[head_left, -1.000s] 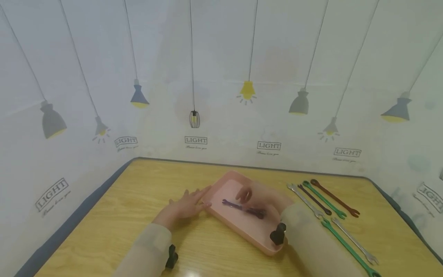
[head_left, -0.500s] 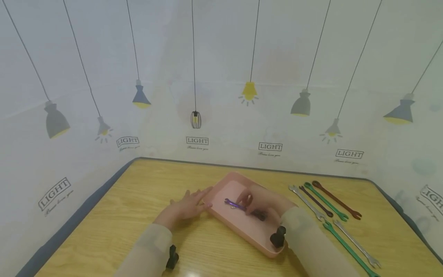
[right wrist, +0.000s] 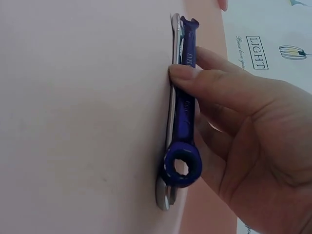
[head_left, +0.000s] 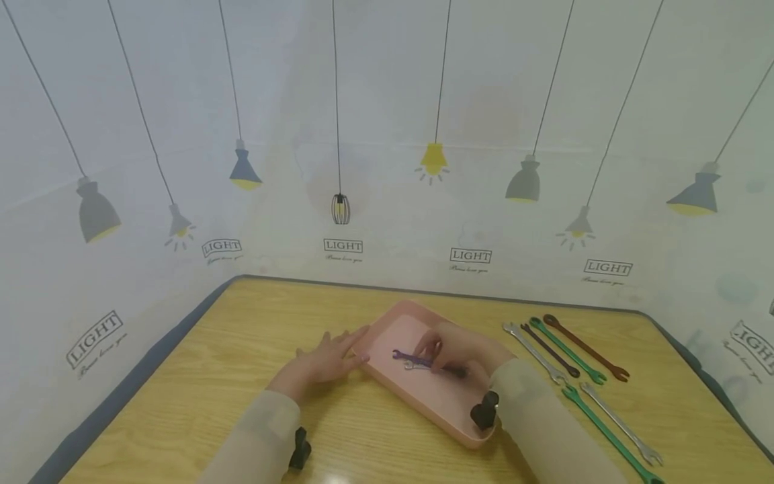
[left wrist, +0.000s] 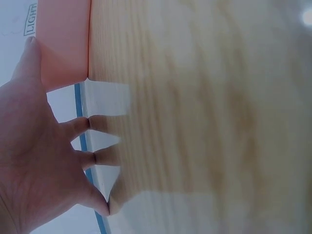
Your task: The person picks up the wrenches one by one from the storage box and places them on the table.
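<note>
My right hand (head_left: 462, 349) reaches into a pink tray (head_left: 447, 405) and pinches a purple combination wrench (head_left: 408, 356) between thumb and fingers. In the right wrist view the purple wrench's ring end points toward the camera, and a silver wrench (right wrist: 162, 195) lies along it on the tray floor side. The thumb tip lies right at the silver wrench's edge. Part of both wrenches is hidden behind the fingers in the head view. At the tray's left corner, my left hand (head_left: 320, 359) has its fingers spread, with the thumb against the tray wall and the other fingertips on the table.
Right of the tray, silver (head_left: 535, 353), dark (head_left: 550, 349), green (head_left: 568, 349) and brown (head_left: 588, 348) wrenches lie side by side. Nearer the front are a longer green wrench (head_left: 611, 431) and a silver one (head_left: 623, 423). A printed curtain surrounds the wooden table (head_left: 272, 309).
My right hand's fingers have closed in on the purple wrench, which has shifted slightly, and the silver wrench's end now shows beside it. The left hand and tray have stayed in place.
</note>
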Demonstrator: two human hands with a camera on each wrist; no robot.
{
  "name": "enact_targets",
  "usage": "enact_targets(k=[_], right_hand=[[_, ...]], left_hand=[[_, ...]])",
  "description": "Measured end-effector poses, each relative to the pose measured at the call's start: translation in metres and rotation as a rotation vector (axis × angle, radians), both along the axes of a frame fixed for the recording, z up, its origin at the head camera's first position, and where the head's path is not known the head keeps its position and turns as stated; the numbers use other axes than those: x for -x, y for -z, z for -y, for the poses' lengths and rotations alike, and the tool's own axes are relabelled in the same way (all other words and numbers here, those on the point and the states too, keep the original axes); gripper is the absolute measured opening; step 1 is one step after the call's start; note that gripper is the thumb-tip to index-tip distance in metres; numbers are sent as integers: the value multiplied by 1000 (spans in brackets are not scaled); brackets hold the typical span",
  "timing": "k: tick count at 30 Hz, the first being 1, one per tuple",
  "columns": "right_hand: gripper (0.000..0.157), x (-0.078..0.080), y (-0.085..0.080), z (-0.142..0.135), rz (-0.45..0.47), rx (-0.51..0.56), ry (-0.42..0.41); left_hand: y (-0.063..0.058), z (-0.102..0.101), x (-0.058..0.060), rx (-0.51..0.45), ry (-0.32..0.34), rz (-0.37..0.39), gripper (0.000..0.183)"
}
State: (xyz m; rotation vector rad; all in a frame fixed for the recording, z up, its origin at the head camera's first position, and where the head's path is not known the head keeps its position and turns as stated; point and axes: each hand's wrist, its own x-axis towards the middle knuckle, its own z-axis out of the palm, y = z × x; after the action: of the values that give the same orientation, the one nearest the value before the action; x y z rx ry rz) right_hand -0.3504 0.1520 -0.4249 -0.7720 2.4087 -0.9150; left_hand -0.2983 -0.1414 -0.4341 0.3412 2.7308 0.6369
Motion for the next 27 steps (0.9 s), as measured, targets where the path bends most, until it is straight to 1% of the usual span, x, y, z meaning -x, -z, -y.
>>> enact_targets(k=[6,10,14,17,19,21,27], right_hand=[[36,2,2,-3,26,18,-11],[34,3,0,-6,18,32,-3],[34,0,-4,-10,18,18,60],[36,-2,-10,-12,71,47,132],[38,-4,-14,-14,101,72,163],[39,-5,-18,-15,118,107,172],[35,-6,-26,-24,95,107,174]], left_hand=[[-1,0,-1,-6,-1,3,65],[-4,-1,-2,-5,2,2,66],[-4,-1,-2,-3,1,6,66],[-3,-1,-1,-2,-3,9,65],[-3,0,0,1,-7,10,65],[-2,0,1,1,-7,9,65],[1,-1,2,-2,-3,9,65]])
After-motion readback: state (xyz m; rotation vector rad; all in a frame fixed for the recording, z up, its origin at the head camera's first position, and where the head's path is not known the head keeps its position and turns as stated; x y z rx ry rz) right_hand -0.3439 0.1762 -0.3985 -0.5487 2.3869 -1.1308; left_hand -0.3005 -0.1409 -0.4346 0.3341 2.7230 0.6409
